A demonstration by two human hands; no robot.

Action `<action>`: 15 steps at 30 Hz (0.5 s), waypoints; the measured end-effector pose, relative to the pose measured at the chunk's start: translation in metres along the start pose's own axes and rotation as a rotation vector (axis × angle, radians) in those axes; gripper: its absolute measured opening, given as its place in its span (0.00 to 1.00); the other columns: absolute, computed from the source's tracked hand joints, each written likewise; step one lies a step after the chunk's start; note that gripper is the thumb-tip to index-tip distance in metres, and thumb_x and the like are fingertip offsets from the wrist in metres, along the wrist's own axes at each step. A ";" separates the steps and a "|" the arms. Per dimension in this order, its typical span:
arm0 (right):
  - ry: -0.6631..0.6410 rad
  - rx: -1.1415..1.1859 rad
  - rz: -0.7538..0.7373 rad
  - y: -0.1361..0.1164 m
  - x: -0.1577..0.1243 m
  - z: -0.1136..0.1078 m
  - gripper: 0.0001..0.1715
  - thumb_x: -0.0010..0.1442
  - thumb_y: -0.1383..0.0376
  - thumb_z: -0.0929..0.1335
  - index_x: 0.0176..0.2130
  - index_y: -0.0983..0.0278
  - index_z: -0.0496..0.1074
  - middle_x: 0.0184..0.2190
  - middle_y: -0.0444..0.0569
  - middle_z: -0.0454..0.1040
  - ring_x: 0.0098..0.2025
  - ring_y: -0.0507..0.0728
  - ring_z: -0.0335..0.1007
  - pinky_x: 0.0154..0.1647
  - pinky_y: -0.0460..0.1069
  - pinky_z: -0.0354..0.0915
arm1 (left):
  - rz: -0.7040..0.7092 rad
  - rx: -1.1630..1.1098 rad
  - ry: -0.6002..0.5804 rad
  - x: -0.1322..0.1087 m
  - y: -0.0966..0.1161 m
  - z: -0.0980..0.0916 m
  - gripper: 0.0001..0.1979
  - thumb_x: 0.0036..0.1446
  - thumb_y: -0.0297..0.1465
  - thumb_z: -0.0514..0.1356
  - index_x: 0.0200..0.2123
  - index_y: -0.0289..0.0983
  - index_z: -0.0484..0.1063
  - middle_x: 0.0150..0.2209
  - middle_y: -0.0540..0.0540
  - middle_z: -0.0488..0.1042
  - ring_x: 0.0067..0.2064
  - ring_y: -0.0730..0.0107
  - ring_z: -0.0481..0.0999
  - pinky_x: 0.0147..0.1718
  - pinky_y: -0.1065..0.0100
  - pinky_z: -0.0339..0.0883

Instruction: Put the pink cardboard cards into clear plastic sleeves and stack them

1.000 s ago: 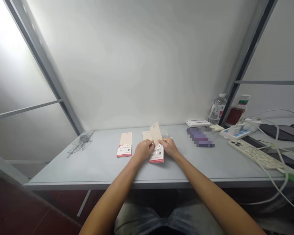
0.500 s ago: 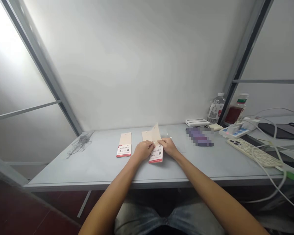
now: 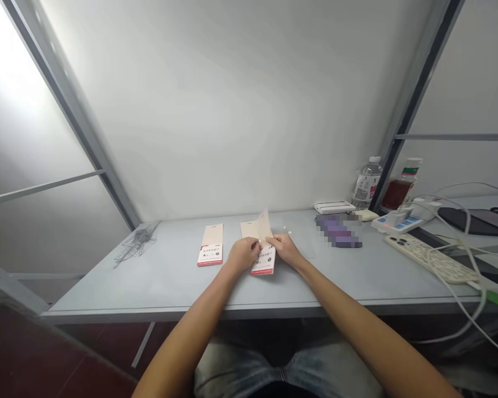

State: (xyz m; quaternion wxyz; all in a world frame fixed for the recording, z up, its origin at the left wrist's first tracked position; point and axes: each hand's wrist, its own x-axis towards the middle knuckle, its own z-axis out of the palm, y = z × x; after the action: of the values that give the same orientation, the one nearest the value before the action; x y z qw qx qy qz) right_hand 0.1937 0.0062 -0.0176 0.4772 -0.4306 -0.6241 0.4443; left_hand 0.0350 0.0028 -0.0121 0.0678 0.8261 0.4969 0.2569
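Note:
My right hand [image 3: 288, 249] grips the right edge of a ruler-set packet [image 3: 263, 268], a beige card folder with a white front and red bottom strip. The packet is tilted up from the table, its beige upper part rising above my fingers. On its left side my left hand [image 3: 244, 252] is closed, thumb and finger pinched at a small white piece too tiny to identify. Behind my left hand a second beige card [image 3: 248, 228] lies partly hidden. Further left, a similar packet [image 3: 209, 254] lies flat.
Small white scraps [image 3: 287, 229] lie beyond my right hand. To the right are a pixelated purple item [image 3: 339, 231], a white box-like device [image 3: 334, 208], a water bottle [image 3: 366, 185], a phone in a patterned case [image 3: 431, 262], a power strip [image 3: 398, 221] and loose white cables [image 3: 475, 271].
The packet has shifted very slightly left and its lower edge has tipped a little. Both hands keep nearly the same place and grip.

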 end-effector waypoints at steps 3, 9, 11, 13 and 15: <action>-0.006 0.012 -0.004 -0.001 -0.001 0.001 0.18 0.49 0.55 0.64 0.17 0.64 0.62 0.13 0.42 0.63 0.17 0.51 0.58 0.19 0.46 0.53 | -0.052 -0.041 0.001 0.001 0.000 0.002 0.13 0.55 0.33 0.48 0.30 0.38 0.71 0.29 0.47 0.74 0.31 0.71 0.70 0.31 0.71 0.60; -0.020 0.028 -0.004 0.000 0.000 0.004 0.19 0.50 0.55 0.63 0.17 0.65 0.63 0.13 0.42 0.62 0.17 0.50 0.57 0.19 0.46 0.53 | -0.162 -0.106 0.018 0.003 -0.001 0.003 0.10 0.52 0.33 0.52 0.31 0.38 0.72 0.29 0.47 0.74 0.30 0.71 0.70 0.30 0.71 0.61; -0.009 0.025 -0.001 0.001 0.001 0.005 0.19 0.50 0.54 0.63 0.17 0.65 0.62 0.13 0.42 0.62 0.17 0.50 0.57 0.19 0.46 0.53 | -0.174 -0.158 0.054 0.003 -0.002 0.003 0.10 0.51 0.33 0.52 0.31 0.37 0.72 0.29 0.48 0.74 0.30 0.72 0.70 0.30 0.71 0.61; 0.022 0.024 -0.001 0.003 0.002 0.005 0.20 0.50 0.54 0.64 0.17 0.65 0.62 0.14 0.42 0.63 0.18 0.50 0.58 0.20 0.46 0.53 | -0.181 -0.226 0.101 0.002 -0.004 0.004 0.10 0.51 0.34 0.52 0.35 0.38 0.70 0.28 0.49 0.73 0.29 0.73 0.70 0.29 0.72 0.61; 0.052 0.031 -0.003 0.005 0.004 0.004 0.20 0.49 0.53 0.64 0.18 0.65 0.63 0.15 0.43 0.65 0.19 0.51 0.60 0.21 0.46 0.55 | -0.203 -0.298 0.129 0.002 -0.006 0.004 0.11 0.52 0.35 0.52 0.38 0.38 0.68 0.27 0.50 0.72 0.28 0.74 0.69 0.27 0.72 0.61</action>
State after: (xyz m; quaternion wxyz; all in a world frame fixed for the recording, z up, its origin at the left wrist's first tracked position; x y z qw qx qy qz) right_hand 0.1891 0.0108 -0.0217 0.5007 -0.4336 -0.6051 0.4417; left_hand 0.0332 0.0086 -0.0173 0.1831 0.7345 0.5373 0.3719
